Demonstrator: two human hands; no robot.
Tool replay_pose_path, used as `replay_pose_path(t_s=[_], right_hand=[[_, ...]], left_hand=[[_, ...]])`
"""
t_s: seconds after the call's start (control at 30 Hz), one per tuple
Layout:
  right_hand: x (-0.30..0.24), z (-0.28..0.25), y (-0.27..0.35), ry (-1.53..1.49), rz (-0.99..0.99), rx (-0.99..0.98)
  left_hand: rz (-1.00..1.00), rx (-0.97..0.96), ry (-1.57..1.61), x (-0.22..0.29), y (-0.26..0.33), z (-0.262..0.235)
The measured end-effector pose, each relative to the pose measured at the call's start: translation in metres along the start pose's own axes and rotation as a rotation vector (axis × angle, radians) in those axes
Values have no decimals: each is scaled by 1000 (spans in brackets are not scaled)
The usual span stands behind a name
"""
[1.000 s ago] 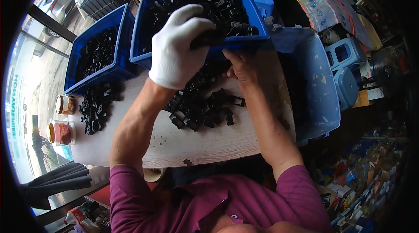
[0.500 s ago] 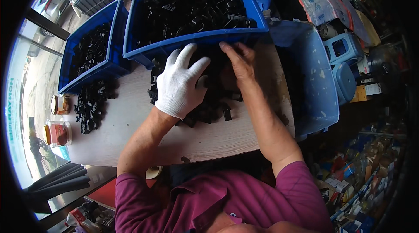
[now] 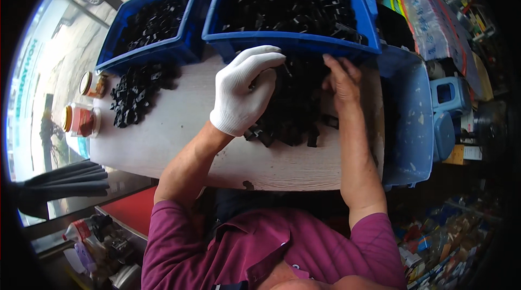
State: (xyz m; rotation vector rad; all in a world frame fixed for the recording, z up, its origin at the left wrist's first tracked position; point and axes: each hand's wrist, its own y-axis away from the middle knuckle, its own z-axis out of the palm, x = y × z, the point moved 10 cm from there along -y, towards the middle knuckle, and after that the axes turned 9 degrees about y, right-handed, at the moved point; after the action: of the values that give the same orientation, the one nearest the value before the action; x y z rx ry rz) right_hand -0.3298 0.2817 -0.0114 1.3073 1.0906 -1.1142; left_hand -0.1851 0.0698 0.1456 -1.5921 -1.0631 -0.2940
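A pile of small black plastic parts lies on the table between my hands, in front of the larger blue bin. My left hand, in a white knit glove, is at the pile's left side. Its fingers are bent together toward the thumb, with dark parts right by the fingertips; what they grip cannot be made out. Bare and half curled, my right hand is at the pile's right edge. Its fingertips point to the pile, and anything between them is lost against the black parts.
Black parts fill the large blue bin and a smaller blue bin. Another heap of black parts lies at the left, near two lidded jars. A light-blue tub stands right of the table, beside blue stools.
The view has shifted, so table and bins appear further right and higher. My left hand's spread fingers have drawn together and point right. My right hand's fingers have loosened slightly.
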Motion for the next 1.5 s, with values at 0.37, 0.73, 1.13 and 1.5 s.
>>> replay_pose_path(t_s=[0.37, 0.73, 1.13, 1.5], right_hand=[[-5, 3, -4, 20, -47, -125], [-4, 6, -7, 54, -100, -189], [-74, 15, 54, 77, -115, -93], [-5, 144, 193, 411, 77, -633]], left_hand=[[-430, 562, 954, -66, 105, -91], [-710, 964, 1335, -136, 182, -91], [-710, 946, 1290, -134, 186, -83], [-743, 1038, 1538, -109, 205, -60]])
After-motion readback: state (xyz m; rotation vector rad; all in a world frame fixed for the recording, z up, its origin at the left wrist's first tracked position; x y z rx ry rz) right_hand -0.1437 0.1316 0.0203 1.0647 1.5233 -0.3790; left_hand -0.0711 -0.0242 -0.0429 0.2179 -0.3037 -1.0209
